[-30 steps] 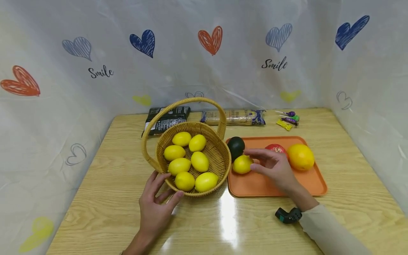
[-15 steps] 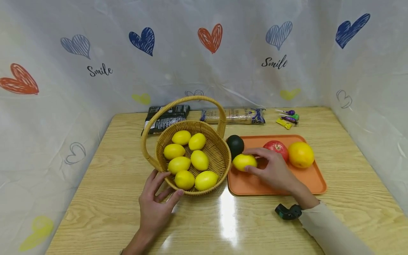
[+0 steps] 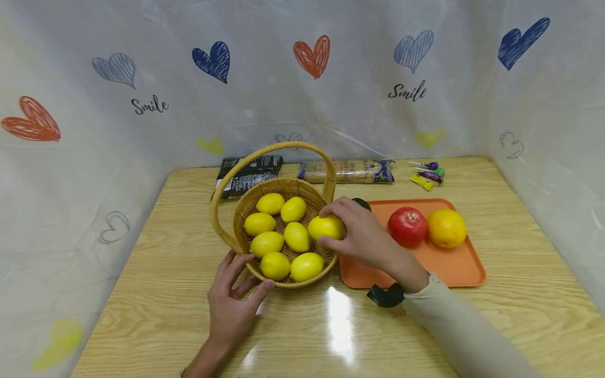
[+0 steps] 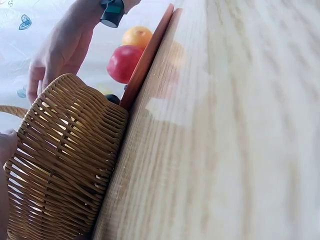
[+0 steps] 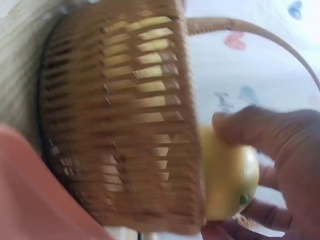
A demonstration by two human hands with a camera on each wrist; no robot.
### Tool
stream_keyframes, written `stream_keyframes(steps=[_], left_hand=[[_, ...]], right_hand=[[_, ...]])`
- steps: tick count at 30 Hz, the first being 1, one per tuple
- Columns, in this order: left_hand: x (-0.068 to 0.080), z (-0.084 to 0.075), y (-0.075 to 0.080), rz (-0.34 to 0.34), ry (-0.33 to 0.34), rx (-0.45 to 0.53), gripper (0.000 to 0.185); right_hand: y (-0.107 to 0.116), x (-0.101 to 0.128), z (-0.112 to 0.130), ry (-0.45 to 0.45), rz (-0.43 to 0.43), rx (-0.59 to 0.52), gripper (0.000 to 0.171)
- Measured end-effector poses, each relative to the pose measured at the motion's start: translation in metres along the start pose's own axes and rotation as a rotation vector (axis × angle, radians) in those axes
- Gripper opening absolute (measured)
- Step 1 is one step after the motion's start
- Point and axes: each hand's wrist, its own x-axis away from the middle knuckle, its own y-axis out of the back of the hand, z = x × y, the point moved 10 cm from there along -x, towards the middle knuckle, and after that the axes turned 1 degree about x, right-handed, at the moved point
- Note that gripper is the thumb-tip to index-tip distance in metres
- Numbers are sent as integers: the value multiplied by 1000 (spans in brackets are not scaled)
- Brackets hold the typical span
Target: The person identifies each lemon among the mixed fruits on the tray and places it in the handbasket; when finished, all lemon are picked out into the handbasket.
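Note:
My right hand [image 3: 361, 233] pinches a yellow lemon [image 3: 326, 228] over the right rim of the wicker basket [image 3: 333, 257]. In the right wrist view this lemon [image 5: 230, 175] is partly behind the basket wall [image 5: 125, 120]. Several other lemons [image 3: 267, 244] lie inside the basket. My left hand [image 3: 233, 304] holds the basket's near left rim, its index finger and thumb over the edge. In the left wrist view only a bit of that hand [image 4: 6, 150] shows beside the woven wall.
An orange tray [image 3: 411, 273] right of the basket carries a red pomegranate [image 3: 407, 227], an orange [image 3: 446, 228] and a dark green fruit [image 3: 362, 203], mostly hidden by my right hand. Behind lie a black packet [image 3: 250, 176], a noodle-like packet [image 3: 347, 171] and wrapped sweets [image 3: 427, 176].
My right hand has taken hold of the lemon on the tray and carried it left, over the basket's rim. The left hand has stayed in place on the basket.

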Motion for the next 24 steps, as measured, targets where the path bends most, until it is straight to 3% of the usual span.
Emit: stream_keyframes(steps=[3,6,9,13,16,19,21,24], left_hand=[[-1,-1,-1,2,0,-7,62],[0,-8,3,-26,-43,-72,56],[0,-31,19,-119,-204,-152,42],[-13,-86,50,-261,-510,-305,26],[-36,-138,72,-334,-656,-452,27],[-60,-195,94,-449,-734,-546,35],[-73,-227,106,-518,-767,-611,40],[-93,-261,117,-527,-769,-755,51]], right_hand=[[-6,0,4,7,22,63,38],[-1,7,3,1,37,46,29],[19,18,-3,-9,6,21,21],[71,32,-8,51,-139,88,19],[119,40,-2,121,-264,180,26],[169,45,14,173,-401,263,33],[201,48,27,183,-508,328,50],[243,54,47,160,-662,445,81]])
